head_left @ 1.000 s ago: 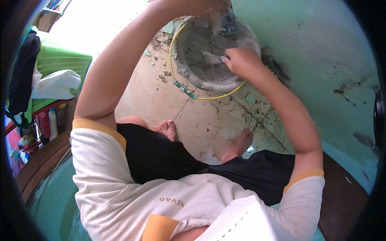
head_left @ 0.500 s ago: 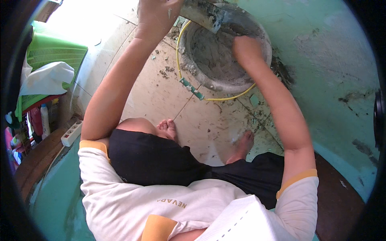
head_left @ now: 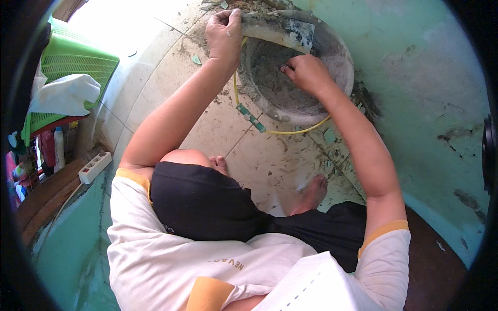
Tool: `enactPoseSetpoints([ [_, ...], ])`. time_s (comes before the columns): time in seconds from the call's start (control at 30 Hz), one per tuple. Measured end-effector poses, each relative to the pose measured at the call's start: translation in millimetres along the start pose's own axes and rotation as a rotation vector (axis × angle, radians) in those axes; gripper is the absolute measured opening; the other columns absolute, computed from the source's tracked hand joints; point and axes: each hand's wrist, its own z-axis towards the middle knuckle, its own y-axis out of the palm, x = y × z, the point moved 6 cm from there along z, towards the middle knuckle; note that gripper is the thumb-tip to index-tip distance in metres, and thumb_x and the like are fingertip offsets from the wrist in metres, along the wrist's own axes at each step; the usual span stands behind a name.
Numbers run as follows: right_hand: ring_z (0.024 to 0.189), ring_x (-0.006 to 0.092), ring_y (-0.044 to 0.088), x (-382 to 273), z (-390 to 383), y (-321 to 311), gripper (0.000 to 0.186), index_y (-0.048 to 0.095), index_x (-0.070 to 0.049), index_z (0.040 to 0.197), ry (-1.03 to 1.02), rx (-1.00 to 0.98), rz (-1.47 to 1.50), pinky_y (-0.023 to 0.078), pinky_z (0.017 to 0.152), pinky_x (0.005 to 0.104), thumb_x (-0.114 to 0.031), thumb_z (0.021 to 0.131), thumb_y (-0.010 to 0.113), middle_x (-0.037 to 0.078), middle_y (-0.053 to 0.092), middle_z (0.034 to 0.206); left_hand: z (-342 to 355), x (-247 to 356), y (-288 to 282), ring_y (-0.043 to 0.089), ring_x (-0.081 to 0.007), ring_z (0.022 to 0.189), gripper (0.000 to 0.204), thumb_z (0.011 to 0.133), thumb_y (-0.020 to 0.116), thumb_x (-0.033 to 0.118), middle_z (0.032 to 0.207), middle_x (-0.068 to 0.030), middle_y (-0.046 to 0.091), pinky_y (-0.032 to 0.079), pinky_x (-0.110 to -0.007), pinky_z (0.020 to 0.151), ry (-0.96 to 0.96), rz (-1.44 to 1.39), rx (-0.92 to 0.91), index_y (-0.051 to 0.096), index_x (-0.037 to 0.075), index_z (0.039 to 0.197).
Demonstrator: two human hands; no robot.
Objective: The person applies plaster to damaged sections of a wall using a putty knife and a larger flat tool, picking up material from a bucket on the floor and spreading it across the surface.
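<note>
Holding flat strip [head_left: 272,34] over grey-crusted bucket [head_left: 343,72]: left hand [head_left: 225,39], grip closed on end; right hand [head_left: 309,75] over bucket, grip curled, cannot tell whether holding anything

Fisheye view from the head, downward over lap [head_left: 207,202] to bucket [head_left: 339,70].

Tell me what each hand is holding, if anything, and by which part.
The left hand holds a long flat tool by its left end. Whether the right hand holds anything cannot be told.
</note>
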Motion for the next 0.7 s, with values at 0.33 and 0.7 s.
enactPoseSetpoints([
  [0.33, 0.068, 0.0218, 0.067, 26, -14, 6, 0.039, 0.076, -0.005, 0.1, 0.031, -0.12, 0.584, 0.052, 0.065, 0.0358, -0.042, 0.088, 0.071, 0.012, 0.072, 0.078, 0, -8, 3, 0.056, -0.0116, 0.082, 0.029, 0.092, 0.071, 0.023, 0.093, -0.0045, 0.063, 0.047, -0.026, 0.075, -0.031, -0.028, -0.002, 0.06, -0.001, 0.104],
  [0.7, 0.06, 0.0051, 0.052, 63, -30, -12, 0.034, 0.075, -0.009, 0.107, 0.167, -0.343, 0.781, 0.042, 0.051, 0.0239, -0.04, 0.093, 0.07, -0.003, 0.059, 0.067, 17, 63, -11, 0.06, -0.0163, 0.09, 0.04, 0.091, 0.071, 0.026, 0.098, -0.0126, 0.067, 0.048, -0.028, 0.084, 0.129, 0.072, -0.003, 0.064, -0.008, 0.11],
])
